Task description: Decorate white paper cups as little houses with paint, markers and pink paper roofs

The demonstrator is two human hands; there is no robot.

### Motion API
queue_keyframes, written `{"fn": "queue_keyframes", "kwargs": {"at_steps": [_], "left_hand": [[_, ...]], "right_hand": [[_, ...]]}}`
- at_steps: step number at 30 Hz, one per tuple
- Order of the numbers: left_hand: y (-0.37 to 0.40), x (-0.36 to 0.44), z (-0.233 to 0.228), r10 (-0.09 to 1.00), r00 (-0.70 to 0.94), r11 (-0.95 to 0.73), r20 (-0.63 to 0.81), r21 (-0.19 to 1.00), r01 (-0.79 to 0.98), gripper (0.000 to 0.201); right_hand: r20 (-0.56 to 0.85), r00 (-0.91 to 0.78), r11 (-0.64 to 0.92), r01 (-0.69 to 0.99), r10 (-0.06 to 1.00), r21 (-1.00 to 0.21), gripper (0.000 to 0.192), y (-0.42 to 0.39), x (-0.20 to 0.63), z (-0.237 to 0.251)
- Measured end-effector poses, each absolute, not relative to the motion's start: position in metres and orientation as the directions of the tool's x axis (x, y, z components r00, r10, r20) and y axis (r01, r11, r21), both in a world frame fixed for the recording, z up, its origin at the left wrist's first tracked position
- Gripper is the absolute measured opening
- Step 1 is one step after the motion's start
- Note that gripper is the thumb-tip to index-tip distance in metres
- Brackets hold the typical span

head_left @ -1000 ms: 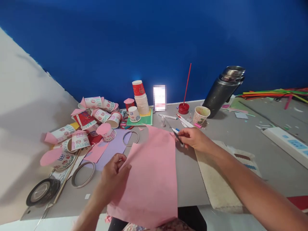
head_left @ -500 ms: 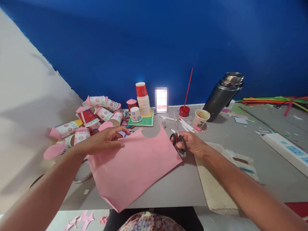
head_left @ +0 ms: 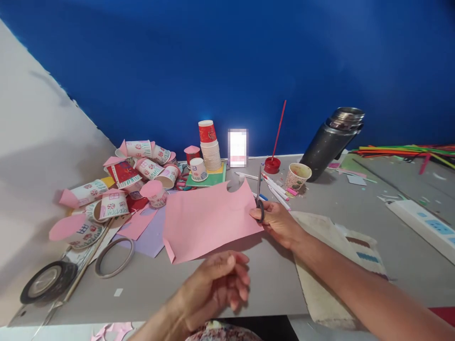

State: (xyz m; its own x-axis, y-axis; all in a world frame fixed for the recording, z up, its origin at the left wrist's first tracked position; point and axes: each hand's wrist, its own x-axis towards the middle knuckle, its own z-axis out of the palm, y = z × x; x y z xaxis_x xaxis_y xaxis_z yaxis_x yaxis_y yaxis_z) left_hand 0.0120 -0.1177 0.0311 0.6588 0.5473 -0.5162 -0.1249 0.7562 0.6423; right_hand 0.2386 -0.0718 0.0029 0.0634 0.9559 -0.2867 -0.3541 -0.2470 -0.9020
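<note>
Grey table (head_left: 277, 279), R hand (head_left: 277, 221) fingers gripping scissors (head_left: 259, 199) w/ pink paper (head_left: 209, 220), L hand (head_left: 216, 286) hovering, fingers loosely curled, empty.

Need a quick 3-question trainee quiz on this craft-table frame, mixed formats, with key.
1. True or false: the left hand grips the pink paper sheet.
2. Which hand holds the scissors? A) left B) right hand C) neither
3. Fill in: the red stick stands in a red ____.

Key: 1 false, it hovers off the sheet, fingers loosely curled. 2 B, blades pointing up. 3 pot.
</note>
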Motion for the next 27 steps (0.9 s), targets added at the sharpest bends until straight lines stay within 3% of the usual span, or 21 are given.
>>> {"fn": "queue_keyframes", "kwargs": {"at_steps": [2,3,5,7,9,11,15,18,22,27], "left_hand": [[-0.128,0.031,0.009,0.527,0.674,0.846,-0.518,0.393,-0.360,0.060],[-0.127,0.039,0.003,0.567,0.657,0.823,-0.497,0.339,-0.455,0.058],[-0.118,0.049,0.002,0.690,0.564,0.721,-0.454,0.355,-0.595,0.051],[-0.108,0.051,0.006,0.789,0.428,0.610,-0.441,0.484,-0.627,0.035],[-0.104,0.046,0.007,0.867,0.293,0.497,-0.403,0.730,-0.469,0.029],[-0.106,0.036,0.005,0.940,0.200,0.304,-0.278,0.946,-0.115,0.046],[-0.115,0.015,-0.008,0.983,0.042,0.165,-0.181,0.953,0.254,0.045],[-0.113,0.007,-0.011,0.982,-0.057,0.185,-0.178,0.886,0.426,0.041],[-0.105,0.008,0.002,0.961,-0.123,0.276,-0.248,0.847,0.454,0.029],[-0.102,0.011,0.015,0.964,-0.058,0.261,-0.260,0.874,0.410,0.024]], "right_hand": [[-0.314,0.009,-0.282,-0.421,0.949,-0.862,0.038,-0.076,0.233,0.003],[-0.327,-0.020,-0.302,-0.440,0.945,-0.846,0.038,-0.079,0.231,0.004],[-0.346,-0.068,-0.340,-0.435,0.936,-0.834,0.040,-0.085,0.228,0.006],[-0.345,-0.096,-0.354,-0.397,0.933,-0.847,0.041,-0.090,0.226,0.009],[-0.327,-0.101,-0.341,-0.362,0.940,-0.868,0.043,-0.094,0.227,0.010],[-0.301,-0.079,-0.308,-0.362,0.950,-0.880,0.046,-0.095,0.229,0.011],[-0.265,-0.078,-0.274,-0.403,0.961,-0.873,0.060,-0.094,0.234,0.008],[-0.237,-0.142,-0.271,-0.312,0.961,-0.911,0.069,-0.094,0.237,0.007],[-0.210,-0.221,-0.247,-0.153,0.952,-0.957,0.077,-0.096,0.235,0.008],[-0.212,-0.238,-0.248,-0.133,0.948,-0.960,0.075,-0.098,0.234,0.011]]}}
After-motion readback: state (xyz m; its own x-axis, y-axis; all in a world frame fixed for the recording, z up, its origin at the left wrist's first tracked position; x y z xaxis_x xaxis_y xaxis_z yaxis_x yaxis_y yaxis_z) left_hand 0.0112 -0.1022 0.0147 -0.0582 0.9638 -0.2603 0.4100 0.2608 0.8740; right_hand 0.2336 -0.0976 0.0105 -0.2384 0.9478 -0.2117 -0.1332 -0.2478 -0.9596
